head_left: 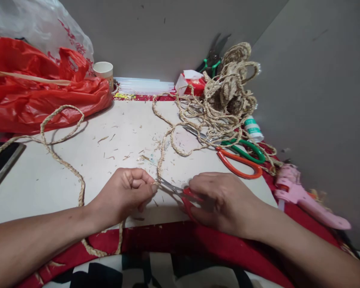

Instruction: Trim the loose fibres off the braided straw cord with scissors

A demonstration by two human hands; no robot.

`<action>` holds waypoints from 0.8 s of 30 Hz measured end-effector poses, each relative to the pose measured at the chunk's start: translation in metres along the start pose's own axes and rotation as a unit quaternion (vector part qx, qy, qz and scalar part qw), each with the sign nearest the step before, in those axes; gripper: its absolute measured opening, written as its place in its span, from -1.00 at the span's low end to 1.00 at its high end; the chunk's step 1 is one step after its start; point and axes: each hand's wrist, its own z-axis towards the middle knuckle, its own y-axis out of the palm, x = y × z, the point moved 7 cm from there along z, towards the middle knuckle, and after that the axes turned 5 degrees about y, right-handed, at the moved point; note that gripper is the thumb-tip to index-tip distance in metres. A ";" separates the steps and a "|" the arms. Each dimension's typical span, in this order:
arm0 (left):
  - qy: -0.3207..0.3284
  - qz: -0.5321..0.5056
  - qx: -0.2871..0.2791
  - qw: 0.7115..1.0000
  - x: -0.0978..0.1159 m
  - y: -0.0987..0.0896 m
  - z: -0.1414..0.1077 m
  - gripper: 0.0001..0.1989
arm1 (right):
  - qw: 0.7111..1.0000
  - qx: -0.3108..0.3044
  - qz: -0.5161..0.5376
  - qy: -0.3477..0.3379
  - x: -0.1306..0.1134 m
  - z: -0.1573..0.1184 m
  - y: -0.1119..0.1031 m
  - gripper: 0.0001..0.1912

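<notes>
My left hand [129, 194] pinches a braided straw rope [161, 158] between thumb and forefinger near the board's front edge. My right hand [225, 200] is closed around the red handles of small scissors [175, 189]. The scissor blades point left, and their tips meet the rope right beside my left fingertips. From there the rope runs up the board toward a tangled heap of the same rope [231, 92] at the back right. Another length [67, 165] loops over the board at the left, passes behind my left wrist and hangs at the front edge.
Green- and orange-handled scissors [240, 170] lie right of centre. A pink glue gun [309, 198] rests at the right. Red plastic bag [36, 100], paper cup [104, 73] and phone [3, 164] are at the left. Straw scraps dot the white board [117, 120]; grey walls stand behind and right.
</notes>
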 end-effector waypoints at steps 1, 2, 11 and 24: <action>0.001 0.000 0.000 1.000 0.000 0.000 0.000 -0.84 | 1.000 0.001 -0.004 0.000 0.000 0.000 0.000 -0.81; 0.002 0.000 -0.001 1.000 -0.001 0.000 0.000 -0.84 | 1.000 0.001 -0.008 0.000 0.000 -0.001 0.000 -0.81; -0.001 0.007 -0.003 1.000 -0.003 -0.002 0.001 -0.83 | 0.999 -0.020 -0.024 0.011 0.000 -0.002 0.002 -0.82; -0.009 -0.013 0.014 1.000 -0.002 -0.001 0.001 -0.82 | 0.999 0.022 -0.021 -0.022 -0.014 -0.001 0.004 -0.88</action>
